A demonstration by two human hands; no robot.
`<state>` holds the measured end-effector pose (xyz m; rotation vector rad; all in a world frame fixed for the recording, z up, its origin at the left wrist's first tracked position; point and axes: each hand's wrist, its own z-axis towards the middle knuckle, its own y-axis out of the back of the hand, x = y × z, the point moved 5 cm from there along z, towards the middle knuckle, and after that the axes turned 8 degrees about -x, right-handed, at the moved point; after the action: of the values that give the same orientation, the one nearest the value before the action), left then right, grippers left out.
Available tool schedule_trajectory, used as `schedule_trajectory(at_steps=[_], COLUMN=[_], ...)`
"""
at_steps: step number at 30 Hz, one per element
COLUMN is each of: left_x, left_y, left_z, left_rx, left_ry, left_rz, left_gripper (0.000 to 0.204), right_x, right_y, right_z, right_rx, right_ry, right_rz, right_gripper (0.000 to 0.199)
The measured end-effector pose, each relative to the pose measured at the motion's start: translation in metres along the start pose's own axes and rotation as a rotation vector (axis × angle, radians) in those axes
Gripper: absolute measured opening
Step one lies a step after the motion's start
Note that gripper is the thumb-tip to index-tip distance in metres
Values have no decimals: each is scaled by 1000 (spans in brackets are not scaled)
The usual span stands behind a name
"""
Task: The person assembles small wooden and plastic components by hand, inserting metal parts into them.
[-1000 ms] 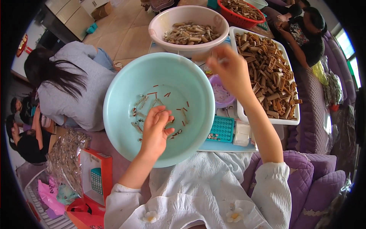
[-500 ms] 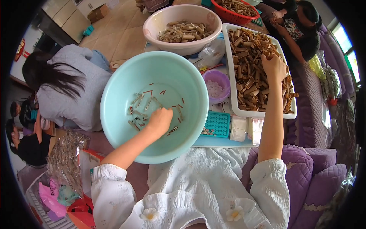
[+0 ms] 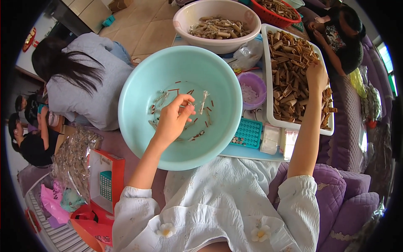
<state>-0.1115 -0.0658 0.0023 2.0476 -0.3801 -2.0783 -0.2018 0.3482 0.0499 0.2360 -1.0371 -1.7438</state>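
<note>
My left hand [image 3: 173,117] is over a big pale-teal basin [image 3: 145,75], its fingers loosely curled with a gap between thumb and forefinger. Just beside the fingertips is a small clear plastic packet [image 3: 203,102], seemingly apart from them. More clear packets and thin reddish-brown sticks [image 3: 197,135] are scattered on the basin's bottom. At the right, my right hand [image 3: 317,77] reaches into a white tray [image 3: 268,84] heaped with brown curled pieces [image 3: 289,77], like bark or split tubes. Its fingers are bent down onto the pieces; what they hold, if anything, is hidden.
A purple bowl [image 3: 260,90] of white bits stands between basin and tray, above a teal counting board [image 3: 248,132]. Behind are a pale pink basin [image 3: 184,25] and a red basket [image 3: 268,12]. A person [image 3: 90,84] sits close at the left; another [image 3: 340,40] is at the far right.
My left hand has lifted from the basin's bottom and loosened, with a clear packet now beside its fingers. My right hand has stayed over the tray. The view has shifted slightly.
</note>
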Motion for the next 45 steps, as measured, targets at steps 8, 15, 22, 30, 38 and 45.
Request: schedule_trajectory(at_steps=[8, 15, 22, 30, 38, 45], left_x=[-7, -34, -29, -43, -38, -48], left_y=[9, 12, 3, -4, -36, -27], left_z=[-13, -14, -19, -37, -46, -57], left_rx=[4, -61, 201, 305, 13, -400], left_ry=[-31, -172, 72, 190, 67, -271], left_rz=[-22, 12, -457, -805, -790, -429], left_gripper=[14, 12, 14, 15, 18, 16], right_x=[27, 48, 71, 81, 157, 186], right_y=[-9, -37, -39, 95, 117, 95], right_z=[11, 5, 1, -5, -168, -209], right_rx=[84, 208, 173, 149, 674, 772], right_ry=[275, 519, 820, 380, -198, -216], right_rz=[159, -201, -246, 914, 1694, 1658], right_gripper=[20, 18, 16, 26, 17, 8])
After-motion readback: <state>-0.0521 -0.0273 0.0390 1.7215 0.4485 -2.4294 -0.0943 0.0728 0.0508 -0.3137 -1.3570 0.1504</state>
